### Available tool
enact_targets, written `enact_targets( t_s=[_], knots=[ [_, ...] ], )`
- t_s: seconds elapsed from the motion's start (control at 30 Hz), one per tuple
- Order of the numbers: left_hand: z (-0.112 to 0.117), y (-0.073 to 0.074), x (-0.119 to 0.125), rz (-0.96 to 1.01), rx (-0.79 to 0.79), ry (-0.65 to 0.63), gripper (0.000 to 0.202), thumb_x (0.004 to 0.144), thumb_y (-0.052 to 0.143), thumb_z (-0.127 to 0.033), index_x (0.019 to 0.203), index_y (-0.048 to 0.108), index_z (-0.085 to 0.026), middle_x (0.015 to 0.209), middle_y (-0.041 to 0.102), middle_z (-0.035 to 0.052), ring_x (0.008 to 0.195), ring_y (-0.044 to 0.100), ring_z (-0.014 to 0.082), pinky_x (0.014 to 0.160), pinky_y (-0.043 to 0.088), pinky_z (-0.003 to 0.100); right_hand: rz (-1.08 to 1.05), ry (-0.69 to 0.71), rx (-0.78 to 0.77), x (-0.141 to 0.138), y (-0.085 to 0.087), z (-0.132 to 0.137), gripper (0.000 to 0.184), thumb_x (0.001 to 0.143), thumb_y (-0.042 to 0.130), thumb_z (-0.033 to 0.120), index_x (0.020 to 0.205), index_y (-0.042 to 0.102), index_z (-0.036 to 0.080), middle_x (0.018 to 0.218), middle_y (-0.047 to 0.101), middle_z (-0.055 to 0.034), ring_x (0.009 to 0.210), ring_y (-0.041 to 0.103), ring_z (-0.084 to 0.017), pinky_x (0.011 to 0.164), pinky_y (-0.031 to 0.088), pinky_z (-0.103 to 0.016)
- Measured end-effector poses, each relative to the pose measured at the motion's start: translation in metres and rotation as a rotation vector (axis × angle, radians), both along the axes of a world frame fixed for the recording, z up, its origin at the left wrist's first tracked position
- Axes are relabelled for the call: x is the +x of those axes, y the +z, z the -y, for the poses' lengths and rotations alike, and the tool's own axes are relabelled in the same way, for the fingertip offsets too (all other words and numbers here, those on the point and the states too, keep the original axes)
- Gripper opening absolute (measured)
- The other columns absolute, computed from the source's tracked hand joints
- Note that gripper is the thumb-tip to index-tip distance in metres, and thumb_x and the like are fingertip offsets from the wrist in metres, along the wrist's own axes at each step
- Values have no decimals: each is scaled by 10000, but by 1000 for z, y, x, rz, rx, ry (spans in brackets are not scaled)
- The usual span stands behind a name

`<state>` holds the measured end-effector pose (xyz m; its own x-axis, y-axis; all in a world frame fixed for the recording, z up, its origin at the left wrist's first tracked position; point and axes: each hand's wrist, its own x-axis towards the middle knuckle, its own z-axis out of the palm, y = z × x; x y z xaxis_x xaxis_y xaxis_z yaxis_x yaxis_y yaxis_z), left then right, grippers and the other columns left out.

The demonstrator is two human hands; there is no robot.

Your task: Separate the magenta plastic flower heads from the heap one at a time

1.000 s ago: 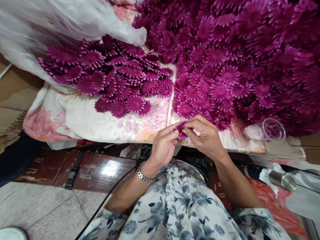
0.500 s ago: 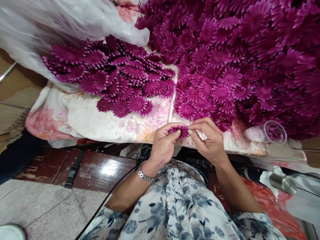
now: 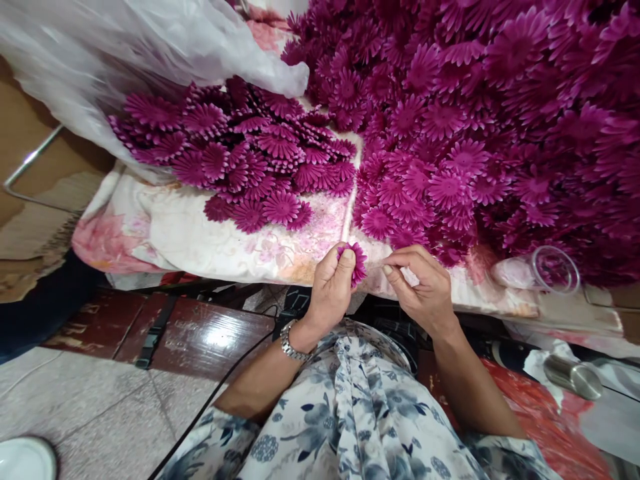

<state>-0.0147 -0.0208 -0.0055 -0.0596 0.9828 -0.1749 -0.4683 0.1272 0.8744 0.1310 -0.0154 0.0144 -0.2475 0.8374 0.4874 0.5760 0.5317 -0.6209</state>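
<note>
Near the front edge of the table, my left hand (image 3: 331, 285) pinches a purple artificial flower (image 3: 359, 265) between thumb and fingers, its petals fanning out to the right. Just to the right, my right hand (image 3: 423, 283) is apart from that flower, thumb and forefinger pressed together. Whatever lies between those fingertips is too small to make out. Ahead of my hands lies a smaller heap of purple flower heads (image 3: 270, 153) on the left and a far larger pile (image 3: 450, 147) on the right.
A floral cloth (image 3: 190, 233) covers the table. White plastic sheeting (image 3: 165, 53) hangs over the left heap. A clear plastic cup (image 3: 550, 270) lies on its side at the right. Below stand a brown bench (image 3: 210, 333) and a metal cylinder (image 3: 573, 377).
Both hands were together at the flower; now they are apart. My left hand has turned the flower more upright, and my right hand has drawn slightly away to the right.
</note>
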Motion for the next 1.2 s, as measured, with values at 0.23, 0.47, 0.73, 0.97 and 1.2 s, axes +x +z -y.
enact_targets(
  t_s=[0.23, 0.47, 0.73, 0.97, 1.2],
  knots=[
    [-2, 2, -4, -14, 75, -132, 167, 815, 575, -342, 797, 558, -178, 582, 516, -39, 467, 476, 72, 471, 407, 205, -8, 14, -14, -1, -1, 1, 75, 824, 556, 128, 849, 613, 171, 752, 589, -31, 692, 574, -125, 637, 464, -261],
    [-11, 3, 3, 32, 37, -62, 74, 793, 551, -243, 815, 564, -174, 600, 516, -45, 410, 388, 42, 406, 324, 178, -4, 10, -18, 1, -2, 1, 79, 833, 543, 140, 858, 609, 175, 766, 597, -35, 712, 578, -132, 649, 464, -265],
    [-30, 12, 16, -101, 57, -40, 185, 804, 565, -389, 813, 621, -213, 647, 544, -4, 594, 490, 118, 538, 399, 211, -83, -99, -99, -7, 7, -14, 177, 838, 563, 285, 986, 601, 194, 802, 593, -24, 717, 567, -136, 667, 476, -278],
    [-36, 17, 21, -58, 67, -52, 251, 814, 558, -358, 1012, 618, -216, 1059, 616, 46, 988, 551, 162, 837, 434, 248, -43, -197, 101, -10, 7, -32, 65, 825, 540, 175, 787, 590, 192, 770, 577, -34, 733, 568, -148, 665, 492, -295],
    [-30, 28, 6, 243, -104, -65, 295, 722, 664, -363, 912, 603, -146, 821, 664, 49, 701, 629, 140, 674, 505, 271, 276, -153, 484, 1, 8, -32, 121, 782, 588, 116, 884, 593, 182, 852, 636, -88, 801, 570, -189, 718, 490, -338]
  ],
)
